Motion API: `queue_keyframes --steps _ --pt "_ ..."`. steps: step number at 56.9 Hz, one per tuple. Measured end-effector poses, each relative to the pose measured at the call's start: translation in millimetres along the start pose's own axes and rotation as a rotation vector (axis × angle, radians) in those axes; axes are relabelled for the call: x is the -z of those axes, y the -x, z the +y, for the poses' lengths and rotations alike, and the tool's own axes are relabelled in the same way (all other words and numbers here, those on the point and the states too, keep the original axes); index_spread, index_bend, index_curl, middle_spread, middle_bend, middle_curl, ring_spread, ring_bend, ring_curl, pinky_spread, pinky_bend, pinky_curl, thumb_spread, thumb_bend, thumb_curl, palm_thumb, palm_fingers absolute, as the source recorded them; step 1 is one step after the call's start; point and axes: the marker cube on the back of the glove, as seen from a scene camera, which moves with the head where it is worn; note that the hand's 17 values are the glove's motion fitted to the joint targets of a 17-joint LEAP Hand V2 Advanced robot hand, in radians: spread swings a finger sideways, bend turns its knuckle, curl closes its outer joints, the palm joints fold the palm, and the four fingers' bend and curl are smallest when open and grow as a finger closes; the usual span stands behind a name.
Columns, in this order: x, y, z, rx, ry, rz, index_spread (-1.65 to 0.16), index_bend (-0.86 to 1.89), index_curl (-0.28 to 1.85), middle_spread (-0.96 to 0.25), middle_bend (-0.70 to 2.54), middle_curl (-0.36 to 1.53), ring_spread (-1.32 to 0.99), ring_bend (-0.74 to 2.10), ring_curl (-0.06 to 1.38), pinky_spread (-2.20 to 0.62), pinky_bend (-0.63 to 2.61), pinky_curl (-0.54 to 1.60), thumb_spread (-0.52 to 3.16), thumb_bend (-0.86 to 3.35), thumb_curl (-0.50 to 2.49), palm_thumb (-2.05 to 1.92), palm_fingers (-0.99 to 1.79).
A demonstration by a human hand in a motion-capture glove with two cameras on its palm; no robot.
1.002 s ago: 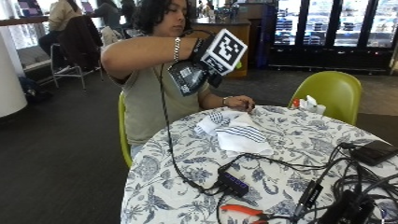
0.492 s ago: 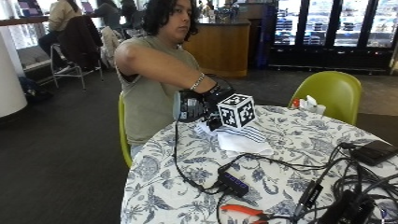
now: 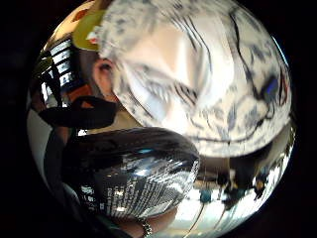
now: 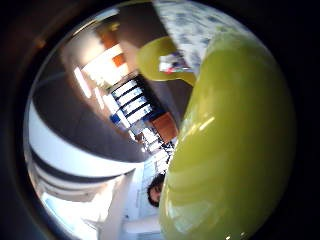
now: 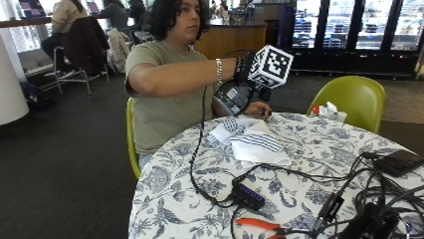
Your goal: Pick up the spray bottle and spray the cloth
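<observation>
Spray bottle nozzle and gloved fingers hidden behind the marker.

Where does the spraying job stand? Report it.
Done: the spray bottle is off the table, gripped in the gloved right hand. In hand: it is held above the striped cloth, with the bare hand resting by the cloth. Left: no mist or wet patch shows, so spraying can't be confirmed.

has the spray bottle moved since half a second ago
Yes. The gloved right hand has lifted the spray bottle up, higher above the cloth.
</observation>
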Motion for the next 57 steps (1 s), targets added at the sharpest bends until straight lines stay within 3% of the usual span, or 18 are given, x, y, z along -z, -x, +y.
queue_keyframes --steps 10,17,22,28,44,57 --pt "-15 20 -38 0.394 -0.278 -0.143 -0.27 0.22 0.67 -0.20 0.63 0.63 -0.20 0.77 0.52 -0.26 0.54 0.46 0.62 -0.03 0.84 1.02 1.31" --pt "-37 4 -92 0.560 -0.413 -0.225 -0.27 0.24 0.68 -0.19 0.64 0.63 -0.20 0.76 0.52 -0.26 0.52 0.45 0.56 -0.03 0.85 1.00 1.34" --pt "-52 2 -138 0.587 -0.556 -0.236 -0.27 0.25 0.68 -0.19 0.64 0.63 -0.19 0.77 0.52 -0.26 0.52 0.45 0.54 -0.03 0.85 0.99 1.34" --pt "-69 -3 -151 0.618 -0.490 -0.248 -0.27 0.26 0.68 -0.19 0.65 0.63 -0.19 0.77 0.52 -0.26 0.52 0.45 0.51 -0.03 0.86 0.99 1.34" --pt "-68 0 -193 0.682 -0.635 -0.314 -0.27 0.27 0.69 -0.19 0.66 0.63 -0.20 0.77 0.52 -0.26 0.52 0.45 0.46 -0.03 0.86 1.00 1.34" --pt "-65 1 -208 0.676 -0.599 -0.342 -0.26 0.28 0.69 -0.19 0.67 0.63 -0.20 0.77 0.52 -0.27 0.51 0.45 0.44 -0.03 0.87 0.99 1.34"
